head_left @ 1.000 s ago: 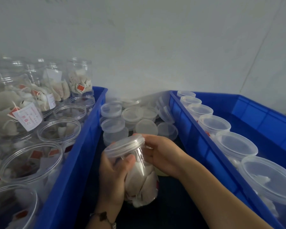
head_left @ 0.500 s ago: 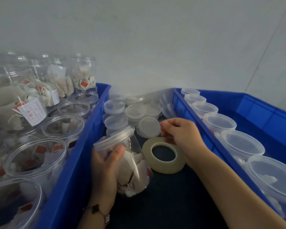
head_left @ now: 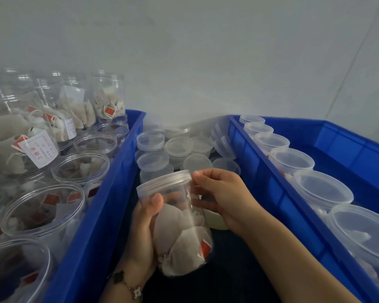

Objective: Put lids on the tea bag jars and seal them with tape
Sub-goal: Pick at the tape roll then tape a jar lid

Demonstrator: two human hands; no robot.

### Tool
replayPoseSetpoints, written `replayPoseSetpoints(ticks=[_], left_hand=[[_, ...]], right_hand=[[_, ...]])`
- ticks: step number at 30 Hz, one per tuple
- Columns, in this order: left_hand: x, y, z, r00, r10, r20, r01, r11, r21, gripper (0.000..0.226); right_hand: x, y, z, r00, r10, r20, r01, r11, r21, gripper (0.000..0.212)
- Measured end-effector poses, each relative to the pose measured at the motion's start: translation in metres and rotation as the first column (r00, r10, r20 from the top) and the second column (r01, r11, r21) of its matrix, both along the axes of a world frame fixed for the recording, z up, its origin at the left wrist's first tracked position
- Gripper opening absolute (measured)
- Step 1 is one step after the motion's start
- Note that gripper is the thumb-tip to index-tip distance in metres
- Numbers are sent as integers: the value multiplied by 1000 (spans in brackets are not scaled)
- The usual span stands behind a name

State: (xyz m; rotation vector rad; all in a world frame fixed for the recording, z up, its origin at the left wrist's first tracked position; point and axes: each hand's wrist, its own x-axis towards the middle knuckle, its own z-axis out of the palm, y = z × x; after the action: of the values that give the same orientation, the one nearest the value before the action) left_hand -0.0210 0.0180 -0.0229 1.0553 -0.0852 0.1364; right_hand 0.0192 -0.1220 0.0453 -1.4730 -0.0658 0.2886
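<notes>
Taping looks like your current step: the lidded jar (head_left: 179,224) is tilted between the two bins, your left hand (head_left: 143,232) wrapped round its body and your right hand (head_left: 222,193) pinching at the lid (head_left: 165,181) edge, tape itself too clear to confirm. Right crate (head_left: 278,206) holds capped jars (head_left: 322,189); left crate (head_left: 101,215) has plenty of open jars (head_left: 44,206) left.

You are at a small packing workstation: two deep blue plastic crates (head_left: 101,206) (head_left: 278,193) hold many clear plastic tea-bag jars (head_left: 42,206), with loose translucent lids (head_left: 151,139) piled against a plain grey wall (head_left: 206,51).
</notes>
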Motion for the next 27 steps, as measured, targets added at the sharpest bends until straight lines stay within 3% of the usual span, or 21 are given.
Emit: replayPoseSetpoints(ticks=[2, 5, 8, 11, 13, 15, 18, 22, 27], left_hand=[[0, -1, -1, 999, 33, -8, -33, 999, 39, 80], [-1, -3, 0, 991, 134, 17, -135, 982, 129, 82], [-2, -9, -1, 982, 182, 60, -189, 969, 157, 66], [-1, -10, -2, 988, 147, 44, -153, 969, 192, 69], [-1, -7, -5, 999, 21, -25, -17, 991, 133, 80], [-4, -4, -4, 996, -70, -58, 73, 996, 56, 76], [-2, -3, -3, 998, 16, -63, -11, 997, 80, 74], [0, -6, 3, 986, 162, -27, -156, 977, 148, 54], [1, -4, 0, 973, 226, -46, -211, 954, 214, 80]], right_hand=[[0, 0, 2, 998, -68, 9, 68, 996, -63, 10], [1, 2, 0, 945, -183, 270, 274, 895, -352, 12], [-2, 3, -3, 885, -211, 414, 389, 824, -411, 18], [-1, 4, -8, 918, -282, 278, 366, 871, -327, 20], [0, 5, -8, 945, -311, 105, 326, 926, -190, 16], [2, 3, -6, 963, -270, 17, 270, 956, -116, 10], [-1, 0, -6, 980, -195, 25, 197, 978, -65, 8], [-8, 4, -7, 962, -198, 190, 238, 946, -219, 9], [-18, 7, -5, 987, -156, 50, 159, 984, -80, 20]])
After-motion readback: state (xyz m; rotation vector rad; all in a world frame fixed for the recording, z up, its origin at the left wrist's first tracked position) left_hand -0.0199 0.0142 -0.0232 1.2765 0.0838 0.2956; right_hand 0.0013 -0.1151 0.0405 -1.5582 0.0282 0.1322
